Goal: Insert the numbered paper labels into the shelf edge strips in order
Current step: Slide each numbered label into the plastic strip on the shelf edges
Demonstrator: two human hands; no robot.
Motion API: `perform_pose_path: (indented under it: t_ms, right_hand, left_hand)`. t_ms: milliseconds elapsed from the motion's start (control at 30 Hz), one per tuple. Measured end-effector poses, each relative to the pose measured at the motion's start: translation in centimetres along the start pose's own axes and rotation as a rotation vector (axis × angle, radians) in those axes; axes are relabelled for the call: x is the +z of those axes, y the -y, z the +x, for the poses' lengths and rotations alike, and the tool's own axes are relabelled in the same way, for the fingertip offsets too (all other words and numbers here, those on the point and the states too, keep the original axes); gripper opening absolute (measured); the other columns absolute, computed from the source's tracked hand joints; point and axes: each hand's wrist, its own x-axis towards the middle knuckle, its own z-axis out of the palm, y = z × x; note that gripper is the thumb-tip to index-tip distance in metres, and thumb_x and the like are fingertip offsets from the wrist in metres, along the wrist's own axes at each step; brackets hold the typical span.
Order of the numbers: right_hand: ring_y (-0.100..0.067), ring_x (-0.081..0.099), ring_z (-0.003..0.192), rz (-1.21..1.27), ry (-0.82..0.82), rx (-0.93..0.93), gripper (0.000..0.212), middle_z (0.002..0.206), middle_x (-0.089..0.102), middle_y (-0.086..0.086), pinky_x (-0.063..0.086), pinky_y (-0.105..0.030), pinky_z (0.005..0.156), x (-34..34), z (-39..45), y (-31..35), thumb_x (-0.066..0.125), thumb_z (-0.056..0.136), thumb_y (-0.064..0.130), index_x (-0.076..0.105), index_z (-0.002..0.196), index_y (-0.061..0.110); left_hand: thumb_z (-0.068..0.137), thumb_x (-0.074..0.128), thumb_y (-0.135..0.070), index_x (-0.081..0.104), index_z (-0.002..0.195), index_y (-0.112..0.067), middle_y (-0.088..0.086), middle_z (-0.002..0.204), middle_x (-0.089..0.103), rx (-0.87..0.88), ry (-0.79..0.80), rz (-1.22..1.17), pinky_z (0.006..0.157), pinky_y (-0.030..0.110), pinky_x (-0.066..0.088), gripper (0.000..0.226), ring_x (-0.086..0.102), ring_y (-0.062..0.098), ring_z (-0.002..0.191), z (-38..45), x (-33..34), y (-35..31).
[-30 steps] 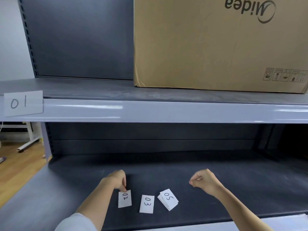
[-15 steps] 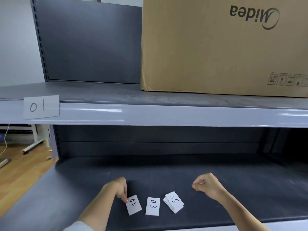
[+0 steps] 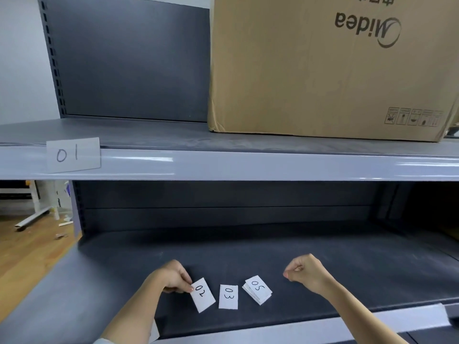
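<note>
Fingertips of the left hand pinch the white paper label marked 02; right hand hangs fisted, empty. Next, probably: lift it into the glossy grey shelf-edge strip, right of 01.

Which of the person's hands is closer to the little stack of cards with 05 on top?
The right hand, a closed fist just right of the 05 stack. The left hand is farther left, fingertips on the 02 label.

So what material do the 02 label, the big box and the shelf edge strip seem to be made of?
02 label: thin white matte paper, handwritten ink. Big box: brown corrugated cardboard, judging by its creases and dented corner. Shelf edge strip: glossy grey, with bright reflections; painted metal or plastic, unclear.
</note>
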Motion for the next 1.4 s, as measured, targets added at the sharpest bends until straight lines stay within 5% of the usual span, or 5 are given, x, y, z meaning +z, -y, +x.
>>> perform_pose_path:
  t_ms: [467,733,933,1133,1400]
  right_hand:
    - [-0.006,0.056,0.063,-0.015,0.065,-0.102,0.034,0.06,0.061,0.011,0.044,-0.014,0.059,-0.8,-6.9,0.9,0.063,0.08,0.012,0.058,0.05,0.027]
    - [0.004,0.053,0.049,-0.041,0.109,-0.202,0.039,0.046,0.057,0.016,0.036,-0.001,0.043,-3.1,-16.5,-2.9,0.063,0.078,0.007,0.055,0.045,0.028]
    - [-0.012,0.049,0.062,-0.025,0.137,-0.231,0.029,0.064,0.058,0.002,0.038,-0.013,0.047,-5.8,-20.5,-2.5,0.058,0.078,0.006,0.055,0.05,0.015]
    - [-0.003,0.053,0.056,0.046,0.093,-0.276,0.017,0.062,0.061,0.007,0.041,-0.014,0.051,-6.9,-21.3,-1.1,0.056,0.077,0.004,0.069,0.076,-0.008]
    - [-0.012,0.049,0.06,0.1,0.072,-0.305,0.016,0.073,0.065,-0.001,0.038,-0.017,0.05,-6.8,-21.5,2.4,0.059,0.08,0.007,0.072,0.072,0.003]
  left_hand:
    - [0.074,0.072,-0.004,0.066,0.06,-0.01,-0.003,0.044,0.052,0.147,-0.269,-0.56,0.041,0.016,0.03,0.016,0.04,0.008,0.041,-7.8,4.1,0.4]
    - [0.075,0.07,0.0,0.062,0.058,-0.01,-0.005,0.042,0.047,0.165,-0.286,-0.7,0.038,0.014,0.026,0.021,0.036,0.005,0.036,-18.2,15.1,-2.7]
    - [0.076,0.071,-0.005,0.062,0.055,-0.016,-0.008,0.046,0.051,0.243,-0.264,-0.705,0.05,0.016,0.035,0.025,0.043,0.007,0.048,-24.1,17.4,-7.2]
    - [0.077,0.07,-0.005,0.06,0.057,-0.015,-0.01,0.044,0.047,0.323,-0.234,-0.671,0.05,0.015,0.036,0.025,0.042,0.004,0.045,-25.8,17.1,-9.7]
    - [0.079,0.067,-0.007,0.068,0.059,-0.015,-0.006,0.055,0.061,0.371,-0.226,-0.646,0.047,0.016,0.029,0.022,0.038,0.006,0.045,-26.6,14.9,-10.0]
